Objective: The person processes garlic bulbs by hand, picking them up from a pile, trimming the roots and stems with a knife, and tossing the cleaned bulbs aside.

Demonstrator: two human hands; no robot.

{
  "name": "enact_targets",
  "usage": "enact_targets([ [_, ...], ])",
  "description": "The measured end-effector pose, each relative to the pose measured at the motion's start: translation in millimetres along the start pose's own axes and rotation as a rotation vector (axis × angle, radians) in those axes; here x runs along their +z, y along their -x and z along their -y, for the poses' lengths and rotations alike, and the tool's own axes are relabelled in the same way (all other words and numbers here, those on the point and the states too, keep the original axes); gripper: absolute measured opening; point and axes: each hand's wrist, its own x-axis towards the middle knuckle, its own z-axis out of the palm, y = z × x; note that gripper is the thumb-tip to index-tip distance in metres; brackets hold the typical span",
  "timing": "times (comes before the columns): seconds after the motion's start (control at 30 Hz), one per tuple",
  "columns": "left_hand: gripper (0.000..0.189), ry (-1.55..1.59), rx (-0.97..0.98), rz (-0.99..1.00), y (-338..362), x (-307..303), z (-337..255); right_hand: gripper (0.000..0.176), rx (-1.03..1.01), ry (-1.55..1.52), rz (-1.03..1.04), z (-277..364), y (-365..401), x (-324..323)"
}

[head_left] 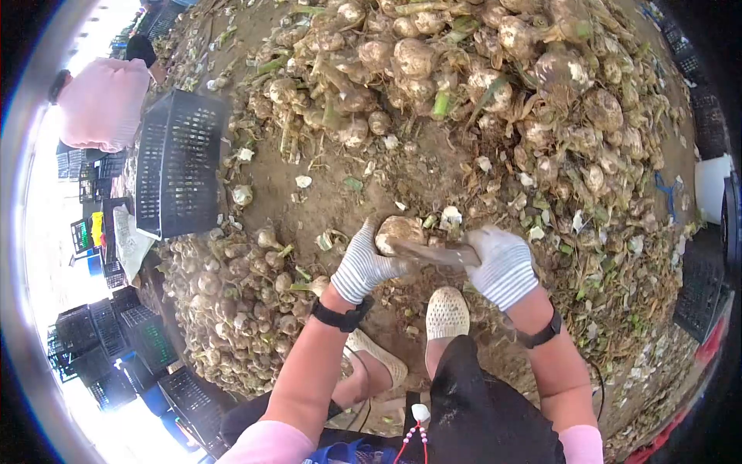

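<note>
A large, dirt-covered garlic bulb (399,230) sits in the fingers of my left hand (360,264), which wears a striped white glove. My right hand (501,267), gloved the same way, is closed around a knife (437,253). Its flat, brownish blade points left and lies against the lower side of the bulb; motion blurs it, and the grip hides the handle. Peeled scraps and dry leaves litter the soil just beyond the hands. Left of my left wrist, a pile of trimmed-looking garlic bulbs (232,298) covers the ground.
A big heap of garlic with stalks (464,69) spreads ahead and to the right. A black plastic crate (182,166) stands at the left, near a person in a pink top (104,104). More dark crates (108,336) are stacked farther left. A white bucket (713,188) is at the right edge.
</note>
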Motion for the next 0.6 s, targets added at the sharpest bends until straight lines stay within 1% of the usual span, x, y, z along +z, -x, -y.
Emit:
enact_targets([
  [0.03, 0.075, 0.074, -0.055, 0.053, 1.0, 4.4, 4.3, 0.020, -0.003, 0.019, 0.042, 6.3, -4.8, -3.0],
  [0.07, 0.072, 0.145, -0.113, 0.102, 2.4, 16.2, -2.0, 0.020, -0.074, 0.041, -0.014, 11.3, -3.5, -4.4],
  [0.1, 0.065, 0.232, -0.231, -0.036, 10.4, 56.0, -45.6, 0.019, -0.065, 0.088, 0.040, 20.7, -6.4, -6.5],
  [0.13, 0.061, 0.595, -0.258, 0.083, 6.8, 49.3, -30.6, 0.019, -0.057, 0.134, 0.094, 26.9, -8.6, -7.6],
  [0.17, 0.059, 1.003, -0.345, 0.189, 3.2, 42.7, -15.6, 0.036, -0.096, 0.147, 0.068, 21.8, -8.7, 8.6],
  [0.2, 0.061, 1.323, -0.475, 0.282, -0.1, 38.8, -5.0, 0.036, -0.091, 0.144, 0.070, 22.5, -6.0, 9.6],
  [0.23, 0.055, 1.180, -0.443, 0.144, 0.8, 33.4, 3.0, 0.038, -0.091, 0.142, 0.006, 23.3, -4.9, 9.7],
  [0.3, 0.062, 1.422, -0.493, 0.236, 8.3, 51.3, -12.1, 0.041, -0.119, 0.129, -0.139, 17.7, -3.2, 16.3],
  [0.33, 0.062, 1.424, -0.498, 0.235, 9.9, 52.6, -11.8, 0.041, -0.115, 0.128, -0.136, 16.7, -2.4, 19.2],
  [0.43, 0.065, 1.443, -0.540, 0.274, 15.2, 53.5, -17.9, 0.038, -0.164, 0.074, -0.244, 12.5, -4.3, 26.9],
  [0.47, 0.064, 0.896, -0.337, 0.334, 22.8, 57.0, -26.7, 0.038, -0.162, 0.072, -0.242, 15.1, -4.1, 23.2],
  [0.5, 0.063, 0.347, -0.136, 0.374, 29.1, 60.5, -35.5, 0.026, -0.117, 0.077, -0.160, 20.4, -4.1, 15.5],
  [0.53, 0.063, 0.074, -0.040, 0.393, 30.8, 60.8, -36.3, 0.015, -0.072, 0.080, -0.076, 22.7, -3.6, 11.8],
  [0.57, 0.063, -0.199, 0.058, 0.396, 32.6, 61.2, -37.0, 0.013, -0.097, 0.023, -0.139, 16.1, -5.3, 15.2],
  [0.6, 0.060, -0.417, 0.109, 0.351, 31.1, 60.0, -35.8, 0.013, -0.094, 0.020, -0.137, 14.0, -5.9, 19.0],
])
